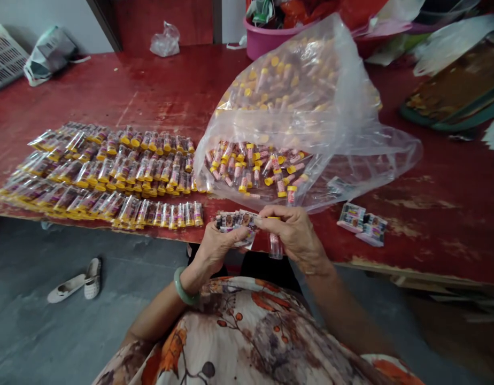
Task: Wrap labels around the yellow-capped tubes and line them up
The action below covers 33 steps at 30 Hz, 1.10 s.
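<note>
My left hand (218, 247) is closed around a small stack of printed cards (236, 220) at the table's front edge. Against the stack's right corner, the fingertips of my right hand (299, 235) pinch a card. A clear vial (275, 247) with a yellow cap hangs upright in that same hand, its lower end showing below the fingers. Just beyond my hands lies an open clear plastic bag (343, 101), full of yellow-capped vials (253, 163) with pink contents. To the left, filled vials (151, 171) with printed inserts lie in several stacked rows.
Two piles of printed cards (362, 223) sit on the red table (439, 187) to the right. A pink tub (267, 40) stands behind the bag. A crumpled plastic bag (166, 39) lies at the back, and shoes (76, 283) rest on the floor.
</note>
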{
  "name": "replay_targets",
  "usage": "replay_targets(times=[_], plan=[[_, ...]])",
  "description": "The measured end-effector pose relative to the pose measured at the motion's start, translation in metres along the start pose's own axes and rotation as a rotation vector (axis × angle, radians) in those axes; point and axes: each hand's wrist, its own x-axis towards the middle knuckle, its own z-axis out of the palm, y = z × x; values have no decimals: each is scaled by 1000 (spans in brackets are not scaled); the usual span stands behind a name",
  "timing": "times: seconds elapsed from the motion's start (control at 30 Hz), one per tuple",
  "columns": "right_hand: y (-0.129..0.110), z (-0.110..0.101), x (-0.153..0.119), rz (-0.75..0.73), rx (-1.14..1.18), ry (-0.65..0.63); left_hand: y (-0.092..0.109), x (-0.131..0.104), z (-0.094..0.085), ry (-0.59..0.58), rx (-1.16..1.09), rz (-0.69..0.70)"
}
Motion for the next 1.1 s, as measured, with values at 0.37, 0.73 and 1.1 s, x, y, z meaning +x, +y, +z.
replay_targets(times=[0.37,0.73,1.1], plan=[[8,-5,11,69,-145,-145,12,5,-5,-97,55,-210],[14,-13,-17,127,-175,-97,-8,4,0,170,-60,-139],[30,-9,-27,175,-81,-58,-10,-5,-2,114,-27,-186]])
